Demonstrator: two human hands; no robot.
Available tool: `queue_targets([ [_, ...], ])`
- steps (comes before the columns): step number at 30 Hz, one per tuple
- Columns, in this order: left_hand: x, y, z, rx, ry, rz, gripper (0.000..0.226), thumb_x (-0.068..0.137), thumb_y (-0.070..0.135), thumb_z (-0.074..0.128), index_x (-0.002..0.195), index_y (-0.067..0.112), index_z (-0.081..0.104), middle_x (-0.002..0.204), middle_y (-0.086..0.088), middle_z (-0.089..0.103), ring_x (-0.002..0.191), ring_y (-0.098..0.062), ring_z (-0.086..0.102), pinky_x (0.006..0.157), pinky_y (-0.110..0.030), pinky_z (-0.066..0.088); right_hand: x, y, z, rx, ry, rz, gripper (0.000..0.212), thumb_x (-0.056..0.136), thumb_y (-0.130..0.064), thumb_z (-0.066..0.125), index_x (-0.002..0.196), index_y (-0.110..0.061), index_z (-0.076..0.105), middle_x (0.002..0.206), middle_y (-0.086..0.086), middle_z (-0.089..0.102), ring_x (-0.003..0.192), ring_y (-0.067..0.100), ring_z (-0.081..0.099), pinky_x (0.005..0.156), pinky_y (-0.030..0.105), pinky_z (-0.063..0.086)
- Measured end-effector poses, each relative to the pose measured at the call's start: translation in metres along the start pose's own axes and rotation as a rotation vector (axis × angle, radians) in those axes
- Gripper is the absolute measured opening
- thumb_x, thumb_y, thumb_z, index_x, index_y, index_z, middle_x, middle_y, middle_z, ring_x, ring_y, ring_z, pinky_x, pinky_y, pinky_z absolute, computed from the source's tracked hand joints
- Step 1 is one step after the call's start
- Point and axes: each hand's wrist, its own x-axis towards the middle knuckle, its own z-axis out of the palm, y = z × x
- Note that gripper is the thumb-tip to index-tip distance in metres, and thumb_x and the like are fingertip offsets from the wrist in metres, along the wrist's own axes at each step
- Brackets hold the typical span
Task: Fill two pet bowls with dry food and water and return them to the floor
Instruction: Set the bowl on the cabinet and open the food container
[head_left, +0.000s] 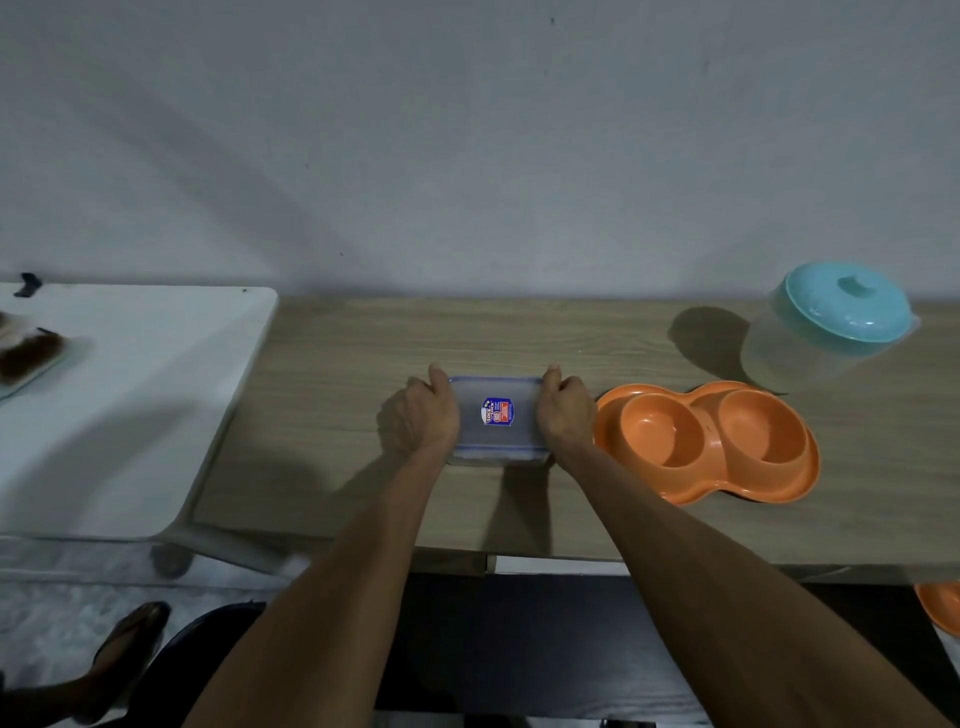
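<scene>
Gripping a clear lidded box (498, 418) at mid-desk (332, 395), left hand (427, 415) clamped on its left end, right hand (565, 413) on its right end, fingers curled over the far edge. Blue-trimmed lid, with a small blue, white and red sticker (497, 411); writing too blurred to read. Just right of the right hand, an empty orange double bowl (706, 441). Behind that, near the wall, a clear jug (826, 327) with teal lid. Second orange bowl (943, 608) partly visible below the desk edge, far right.
</scene>
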Motion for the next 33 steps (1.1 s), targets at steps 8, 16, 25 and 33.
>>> queue_targets([
  [8,-0.002,0.004,-0.002,-0.104,0.004,-0.015,0.057,0.101,0.045,0.030,0.119,0.002,0.063,0.124,-0.022,0.062,0.115,-0.038,0.056,0.094,-0.038,0.041,-0.001,0.004,0.001,-0.101,0.074,-0.060,0.051,0.104,-0.042,0.030,0.111,-0.001,0.060,0.109,0.017,0.065,0.088,0.025,0.054,0.076,0.032,0.034],
  [16,-0.023,0.008,-0.017,-0.366,0.060,-0.188,0.051,0.098,0.041,0.044,0.120,-0.003,0.059,0.126,-0.019,0.058,0.114,-0.033,0.056,0.070,-0.028,0.027,-0.003,-0.010,-0.005,-0.448,0.194,-0.187,0.038,0.101,-0.034,0.038,0.118,-0.005,0.053,0.119,0.017,0.060,0.108,0.035,0.058,0.080,0.043,0.045],
  [25,-0.073,-0.017,0.011,-0.811,-0.188,-0.422,0.110,0.052,0.053,0.083,0.139,0.002,0.040,0.137,-0.009,0.053,0.118,-0.022,0.056,0.096,-0.034,0.049,0.009,-0.066,0.014,-0.669,-0.099,-0.408,0.041,0.096,-0.034,0.040,0.107,-0.004,0.066,0.115,0.020,0.066,0.105,0.039,0.063,0.084,0.039,0.047],
  [33,-0.066,-0.016,0.027,-1.025,-0.231,-0.585,0.058,0.080,0.016,0.077,0.128,0.002,0.046,0.114,-0.017,0.062,0.097,-0.028,0.063,0.087,-0.044,0.056,0.011,-0.066,0.029,-0.770,-0.339,-0.291,0.049,0.091,-0.043,0.039,0.122,-0.013,0.062,0.133,0.013,0.060,0.119,0.034,0.057,0.091,0.039,0.042],
])
